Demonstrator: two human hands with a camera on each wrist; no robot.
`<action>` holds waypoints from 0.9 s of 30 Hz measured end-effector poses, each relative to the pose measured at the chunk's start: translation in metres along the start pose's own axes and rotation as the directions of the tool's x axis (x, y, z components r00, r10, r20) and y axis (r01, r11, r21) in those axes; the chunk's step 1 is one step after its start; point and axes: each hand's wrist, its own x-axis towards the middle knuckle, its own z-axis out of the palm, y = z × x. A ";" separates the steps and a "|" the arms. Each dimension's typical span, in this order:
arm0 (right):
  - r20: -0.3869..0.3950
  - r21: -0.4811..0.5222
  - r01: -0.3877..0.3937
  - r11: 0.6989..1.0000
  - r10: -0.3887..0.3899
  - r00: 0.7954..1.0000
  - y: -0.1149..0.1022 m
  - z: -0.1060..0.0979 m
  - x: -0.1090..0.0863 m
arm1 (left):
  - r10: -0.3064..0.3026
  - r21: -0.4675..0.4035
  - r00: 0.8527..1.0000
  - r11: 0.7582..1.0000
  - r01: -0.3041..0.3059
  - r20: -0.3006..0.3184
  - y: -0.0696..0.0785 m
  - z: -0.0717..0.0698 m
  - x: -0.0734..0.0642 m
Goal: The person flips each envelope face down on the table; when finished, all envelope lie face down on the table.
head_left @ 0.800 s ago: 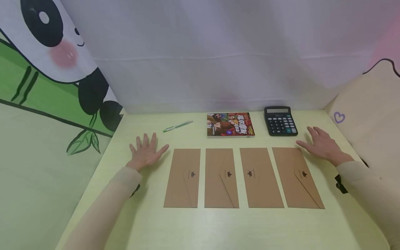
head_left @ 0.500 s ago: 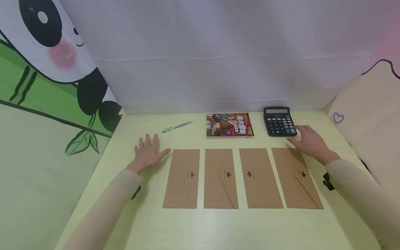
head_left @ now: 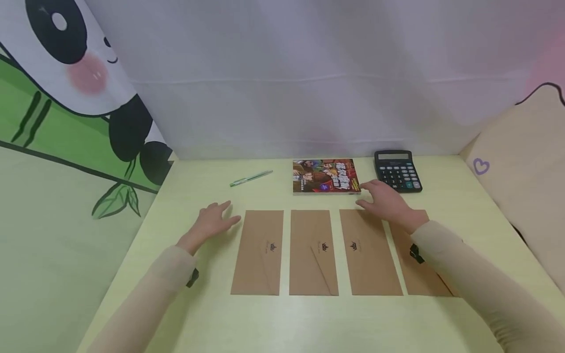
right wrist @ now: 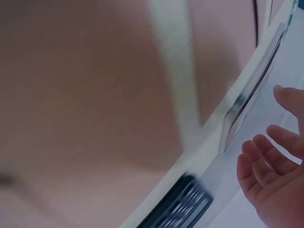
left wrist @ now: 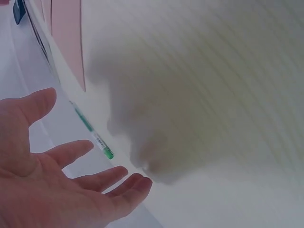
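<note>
Reaching toward the book (head_left: pixel 325 176) at the table's far centre, right hand (head_left: pixel 388 203) hovers over two right envelopes (head_left: pixel 368 250), fingers relaxed, holding nothing; sleeve could drag them askew. Left hand (head_left: pixel 211 223) loosely spread, empty.

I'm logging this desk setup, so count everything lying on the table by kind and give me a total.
Brown paper envelopes: 4
Green plastic pen: 1
Colourful paperback book: 1
Black calculator: 1
Total: 7
</note>
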 end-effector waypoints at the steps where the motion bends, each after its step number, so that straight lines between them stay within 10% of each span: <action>1: 0.002 0.000 0.009 1.000 -0.009 1.000 -0.006 0.003 0.003 | -0.006 -0.011 1.000 1.000 0.006 0.006 0.001 0.000 -0.001; 15: 0.093 0.102 0.104 0.989 -0.114 0.989 -0.084 0.032 0.013 | -0.045 -0.146 0.999 0.988 0.045 0.007 0.024 0.003 -0.018; 27: 0.220 -0.004 0.218 0.976 -0.212 0.952 -0.127 0.047 0.012 | -0.086 -0.254 0.994 0.962 0.101 0.071 0.032 0.010 -0.027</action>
